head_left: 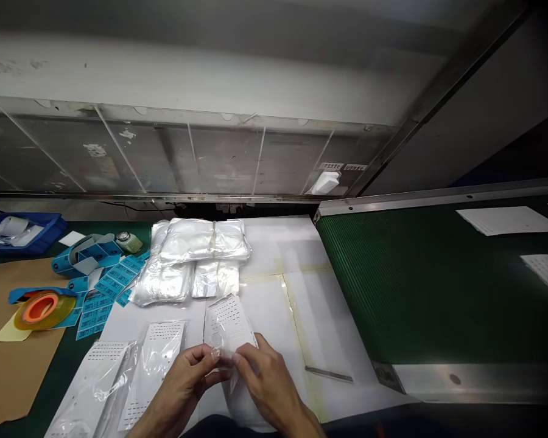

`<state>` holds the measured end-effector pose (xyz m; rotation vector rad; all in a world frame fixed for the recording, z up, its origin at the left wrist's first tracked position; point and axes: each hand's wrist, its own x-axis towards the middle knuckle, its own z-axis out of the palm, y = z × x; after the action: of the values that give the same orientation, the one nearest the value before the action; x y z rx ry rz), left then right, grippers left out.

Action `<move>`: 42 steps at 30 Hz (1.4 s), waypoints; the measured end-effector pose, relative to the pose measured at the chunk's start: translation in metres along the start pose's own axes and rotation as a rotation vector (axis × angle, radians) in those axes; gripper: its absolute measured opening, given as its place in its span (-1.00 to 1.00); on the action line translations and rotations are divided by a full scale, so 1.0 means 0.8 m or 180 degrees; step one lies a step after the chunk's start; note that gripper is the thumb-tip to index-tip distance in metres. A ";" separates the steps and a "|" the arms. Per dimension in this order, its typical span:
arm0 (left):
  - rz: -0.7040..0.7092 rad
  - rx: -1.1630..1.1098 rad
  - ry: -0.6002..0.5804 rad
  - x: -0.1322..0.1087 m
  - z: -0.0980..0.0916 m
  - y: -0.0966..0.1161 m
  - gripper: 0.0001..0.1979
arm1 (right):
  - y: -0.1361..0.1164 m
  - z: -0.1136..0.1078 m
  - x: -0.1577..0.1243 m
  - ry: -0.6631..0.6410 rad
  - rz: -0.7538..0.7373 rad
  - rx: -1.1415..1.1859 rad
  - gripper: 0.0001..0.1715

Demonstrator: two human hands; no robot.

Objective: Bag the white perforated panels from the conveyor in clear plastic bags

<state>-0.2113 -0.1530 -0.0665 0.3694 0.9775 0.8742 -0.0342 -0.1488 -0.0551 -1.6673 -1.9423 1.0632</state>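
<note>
At the front centre, a white perforated sheet [231,319] is partly inside a clear plastic bag. My left hand [189,380] pinches the bag's plastic at the sheet's left side, fingers closed. My right hand [269,377] grips the sheet and bag from the right, thumb and fingers together. Left of my hands lie two bagged white sheets, one [158,359] nearer and one [94,383] farther left. Behind my hands are stacked bundles of clear bags [203,240].
Blue label strips [100,307], a yellow tape roll [43,310], a small jar [128,242] and a blue tray [45,240] are at the left. A thin metal strip [329,373] lies right of my hands. A green conveyor [415,292] carries white sheets [509,220].
</note>
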 end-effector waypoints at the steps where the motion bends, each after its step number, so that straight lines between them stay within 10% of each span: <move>1: -0.0019 -0.0131 -0.0065 -0.003 0.000 0.002 -0.83 | 0.004 0.001 0.003 0.0055 -0.0026 -0.0205 -0.65; 5: -0.0167 -0.0617 -0.0183 -0.013 -0.007 0.015 -0.83 | 0.023 -0.005 0.018 0.0268 0.0092 -0.0722 -0.64; 10: 0.0084 0.0382 -0.0410 -0.012 -0.019 0.036 -0.79 | 0.032 -0.054 0.014 0.0557 0.0540 0.0574 -0.67; 16: 0.0810 0.2012 0.0684 0.020 -0.027 0.026 -0.66 | 0.054 -0.101 -0.039 0.0805 0.1234 0.2910 -0.65; 23: 0.1001 0.1371 0.0846 0.051 -0.003 0.020 -0.58 | 0.040 0.007 -0.062 -0.1488 0.0810 0.5388 -0.74; 36: -0.0086 0.0055 0.0204 0.019 -0.032 0.027 -0.70 | 0.078 0.042 -0.058 -0.0801 0.1528 0.4882 -0.75; 42: 0.0513 0.1727 0.0926 0.025 -0.043 0.016 -0.70 | 0.063 0.033 -0.058 -0.0769 0.1586 0.4161 -0.71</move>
<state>-0.2407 -0.1326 -0.0878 0.8068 1.4736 0.8112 -0.0078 -0.1999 -0.1008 -1.1861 -0.4739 2.1089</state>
